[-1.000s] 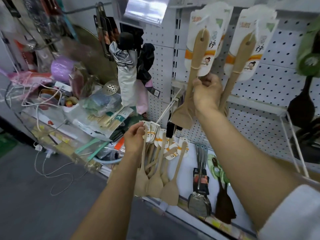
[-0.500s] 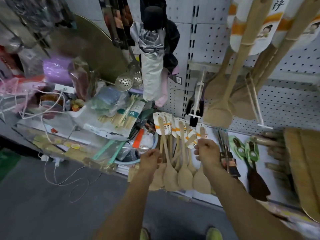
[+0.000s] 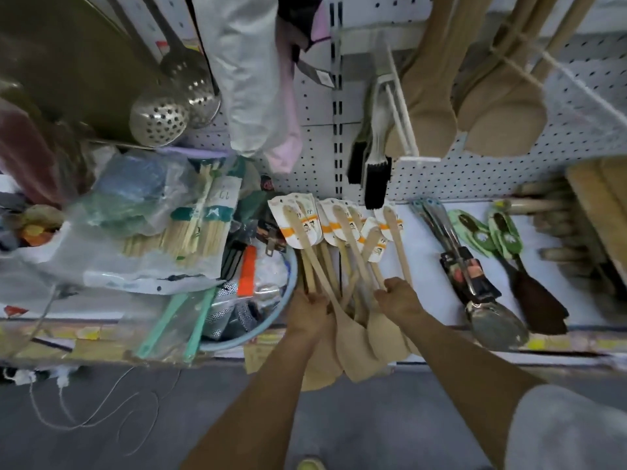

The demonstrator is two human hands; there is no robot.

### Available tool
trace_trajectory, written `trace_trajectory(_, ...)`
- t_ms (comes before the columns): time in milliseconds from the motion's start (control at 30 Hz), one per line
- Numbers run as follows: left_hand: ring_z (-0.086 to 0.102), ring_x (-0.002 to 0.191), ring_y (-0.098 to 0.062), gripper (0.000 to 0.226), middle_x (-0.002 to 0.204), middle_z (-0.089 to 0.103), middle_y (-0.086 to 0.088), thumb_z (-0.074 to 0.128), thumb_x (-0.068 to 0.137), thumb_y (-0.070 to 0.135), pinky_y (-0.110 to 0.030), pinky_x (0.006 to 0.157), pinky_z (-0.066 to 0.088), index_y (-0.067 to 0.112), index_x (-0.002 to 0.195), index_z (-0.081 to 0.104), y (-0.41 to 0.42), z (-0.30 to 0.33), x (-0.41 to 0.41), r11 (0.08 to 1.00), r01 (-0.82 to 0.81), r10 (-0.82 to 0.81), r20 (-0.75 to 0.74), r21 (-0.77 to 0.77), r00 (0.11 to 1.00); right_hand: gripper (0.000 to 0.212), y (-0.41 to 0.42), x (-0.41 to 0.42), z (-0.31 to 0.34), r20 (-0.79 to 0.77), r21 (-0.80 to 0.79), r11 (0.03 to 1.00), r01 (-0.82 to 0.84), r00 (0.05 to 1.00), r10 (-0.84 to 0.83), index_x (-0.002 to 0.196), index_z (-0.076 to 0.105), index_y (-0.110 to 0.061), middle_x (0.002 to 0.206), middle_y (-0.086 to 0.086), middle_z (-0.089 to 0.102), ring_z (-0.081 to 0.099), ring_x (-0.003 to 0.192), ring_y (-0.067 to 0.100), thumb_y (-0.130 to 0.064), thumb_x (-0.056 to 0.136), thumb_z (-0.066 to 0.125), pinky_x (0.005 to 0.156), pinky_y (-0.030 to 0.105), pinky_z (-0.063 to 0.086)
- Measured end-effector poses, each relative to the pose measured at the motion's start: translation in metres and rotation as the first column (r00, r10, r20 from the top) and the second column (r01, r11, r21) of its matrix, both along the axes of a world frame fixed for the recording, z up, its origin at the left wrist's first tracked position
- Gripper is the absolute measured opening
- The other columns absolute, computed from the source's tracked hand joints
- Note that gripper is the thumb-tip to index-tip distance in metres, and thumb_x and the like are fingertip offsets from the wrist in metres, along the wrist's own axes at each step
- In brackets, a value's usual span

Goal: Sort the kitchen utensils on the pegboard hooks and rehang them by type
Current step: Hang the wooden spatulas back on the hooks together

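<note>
Head cam: left hand (image 3: 310,308) and right hand (image 3: 398,298) both grip the small wooden spatulas (image 3: 342,266) hanging low on the pegboard (image 3: 509,171). Tangled handles could slip off.

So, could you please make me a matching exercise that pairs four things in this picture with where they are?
Things:
1. small wooden spatulas
2. skimmer
3. metal turner
4. large wooden spatulas

Places:
A. lying on the shelf to the right of both hands
B. hanging upper left, beside the white cloth
C. gripped in the left hand and right hand
D. hanging high on the pegboard, upper right

Pairs: 1-C, 2-B, 3-A, 4-D
</note>
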State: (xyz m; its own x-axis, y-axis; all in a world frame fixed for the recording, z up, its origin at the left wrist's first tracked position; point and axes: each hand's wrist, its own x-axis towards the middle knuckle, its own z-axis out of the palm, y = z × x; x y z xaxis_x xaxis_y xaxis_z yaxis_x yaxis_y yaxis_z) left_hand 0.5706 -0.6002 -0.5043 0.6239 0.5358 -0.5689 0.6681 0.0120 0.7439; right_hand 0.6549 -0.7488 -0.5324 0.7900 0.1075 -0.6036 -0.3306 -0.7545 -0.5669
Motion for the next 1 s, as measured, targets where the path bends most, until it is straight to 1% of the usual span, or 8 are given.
trace_trajectory(67,0.061,0.085,-0.023,0.018,0.09,0.062,-0.009,0.053,0.092,0.013,-0.029,0.075,0.05,0.002,0.106,0.054,0.0,-0.014,0.004,1.0,0.007,-0.007,0.017,0.003,1.0,0.038,0.001,0.004,-0.01,0.005,-0.007,1.0,-0.007,1.0,0.007,0.131,0.05,-0.005,0.131,0.016,0.053,0.05,0.121,0.033,-0.022,0.096,0.05,0.099,0.033,0.038)
trace_trajectory(167,0.062,0.099,-0.027,0.013,0.1,0.065,-0.006,0.053,0.093,0.019,-0.043,0.096,0.049,0.01,0.102,0.054,-0.004,-0.028,0.012,0.999,0.042,-0.042,0.001,-0.005,0.999,0.006,0.006,0.009,-0.022,0.024,0.003,1.0,-0.002,1.0,0.002,0.089,0.05,-0.015,0.091,0.003,0.051,0.048,0.088,0.025,-0.02,0.093,0.049,0.079,0.03,0.04)
trace_trajectory(233,0.061,0.1,-0.024,0.011,0.101,0.064,-0.004,0.052,0.095,0.016,-0.039,0.097,0.048,0.011,0.105,0.056,-0.009,-0.03,0.019,0.998,0.048,-0.048,0.003,0.033,0.999,0.015,0.012,0.012,-0.03,0.028,0.022,0.999,-0.024,0.999,0.024,0.094,0.055,-0.011,0.092,0.003,0.053,0.05,0.087,0.023,-0.025,0.094,0.051,0.077,0.027,0.039)
trace_trajectory(367,0.06,0.106,-0.023,0.025,0.11,0.064,-0.004,0.053,0.095,0.019,-0.03,0.091,0.045,0.009,0.118,0.054,-0.017,-0.032,0.03,0.994,0.089,-0.089,-0.01,0.058,0.996,0.028,0.021,0.014,-0.035,-0.048,0.104,0.993,0.051,0.998,-0.047,0.118,0.06,-0.005,0.115,0.012,0.062,0.058,0.108,0.03,-0.022,0.096,0.054,0.085,0.03,0.043)
trace_trajectory(567,0.053,0.121,-0.031,0.055,0.132,0.055,-0.013,0.053,0.095,0.026,-0.033,0.098,0.04,0.01,0.143,0.031,-0.018,-0.035,0.038,0.969,0.228,-0.214,-0.138,0.096,0.967,0.021,0.023,0.019,-0.041,-0.141,0.203,0.967,0.157,0.982,-0.13,0.107,0.068,-0.002,0.103,0.014,0.068,0.063,0.1,0.031,-0.011,0.089,0.061,0.087,0.037,0.053)
trace_trajectory(767,0.055,0.119,-0.029,0.071,0.132,0.057,-0.01,0.063,0.089,0.03,-0.04,0.103,0.044,0.014,0.148,0.027,-0.022,-0.04,0.036,0.963,0.249,-0.241,-0.077,0.108,0.967,0.022,0.022,0.019,-0.04,-0.154,0.237,0.95,0.204,0.973,-0.171,0.108,0.069,-0.001,0.1,0.016,0.068,0.062,0.091,0.029,-0.014,0.092,0.061,0.085,0.037,0.053)
trace_trajectory(900,0.061,0.111,-0.029,0.059,0.122,0.063,-0.01,0.07,0.083,0.019,-0.043,0.098,0.048,0.011,0.135,0.045,-0.026,-0.046,0.039,0.968,0.239,-0.233,-0.071,0.083,0.97,0.015,0.021,0.016,-0.032,-0.183,0.295,0.919,0.261,0.96,-0.213,0.099,0.069,-0.002,0.085,0.013,0.064,0.057,0.078,0.025,-0.001,0.092,0.056,0.073,0.034,0.051)
trace_trajectory(1000,0.066,0.099,-0.027,0.045,0.105,0.07,-0.007,0.073,0.071,0.032,-0.047,0.093,0.053,0.016,0.112,0.064,-0.028,-0.059,0.04,0.971,0.238,-0.237,-0.056,0.007,0.97,0.018,0.023,0.013,-0.027,-0.196,0.336,0.896,0.29,0.952,-0.234,0.095,0.069,-0.003,0.084,0.016,0.064,0.058,0.077,0.029,0.004,0.09,0.054,0.075,0.039,0.054)
